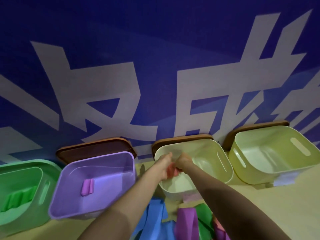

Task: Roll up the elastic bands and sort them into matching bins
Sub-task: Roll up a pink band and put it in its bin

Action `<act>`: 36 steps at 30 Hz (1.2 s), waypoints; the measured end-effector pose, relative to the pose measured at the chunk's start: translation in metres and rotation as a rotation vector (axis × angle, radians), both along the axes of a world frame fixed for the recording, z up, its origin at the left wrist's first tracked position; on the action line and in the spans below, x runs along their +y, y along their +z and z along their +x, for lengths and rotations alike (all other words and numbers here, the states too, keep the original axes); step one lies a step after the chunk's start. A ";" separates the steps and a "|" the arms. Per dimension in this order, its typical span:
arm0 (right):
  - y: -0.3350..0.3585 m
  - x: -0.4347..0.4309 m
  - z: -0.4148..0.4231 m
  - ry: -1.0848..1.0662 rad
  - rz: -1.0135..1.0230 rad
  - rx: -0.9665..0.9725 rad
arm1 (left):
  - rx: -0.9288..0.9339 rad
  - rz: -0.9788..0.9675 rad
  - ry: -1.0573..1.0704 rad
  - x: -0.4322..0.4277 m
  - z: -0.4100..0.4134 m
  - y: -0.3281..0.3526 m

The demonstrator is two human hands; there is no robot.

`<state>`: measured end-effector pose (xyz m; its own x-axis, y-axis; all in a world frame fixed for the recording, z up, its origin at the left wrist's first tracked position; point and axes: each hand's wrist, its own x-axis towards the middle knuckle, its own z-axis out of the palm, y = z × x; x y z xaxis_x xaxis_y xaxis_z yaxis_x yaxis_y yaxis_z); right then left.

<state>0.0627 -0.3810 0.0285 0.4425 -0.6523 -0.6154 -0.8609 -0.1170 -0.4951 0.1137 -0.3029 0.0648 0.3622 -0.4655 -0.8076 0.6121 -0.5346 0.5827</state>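
Gripping pink band [172, 171] over cream bin [225, 164], left hand [164, 166] and right hand [184, 162] both curled round it, huge white characters [103, 78] on blue wall [155, 23], probably Chinese, cropped, unreadable

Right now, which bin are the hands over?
The cream bin, between purple bin and yellow bin; left hand and right hand grip a pink band above it.

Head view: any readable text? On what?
Wall: huge white characters, cut off by the bins and the frame edges; one looks like "成", the others I cannot read for sure.
White label on the right bin: too blurred to read.
Nothing else legible.
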 end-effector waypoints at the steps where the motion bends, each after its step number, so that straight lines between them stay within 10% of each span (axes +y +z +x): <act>1: -0.002 0.001 0.002 -0.005 0.003 -0.027 | 0.015 0.001 0.002 -0.001 0.001 -0.002; 26: 0.008 -0.004 -0.003 -0.203 0.347 -0.104 | 0.240 -0.003 0.186 -0.002 0.012 0.001; 36: 0.143 0.050 -0.068 -0.145 0.165 -0.950 | -0.192 -0.546 0.052 0.102 -0.018 0.132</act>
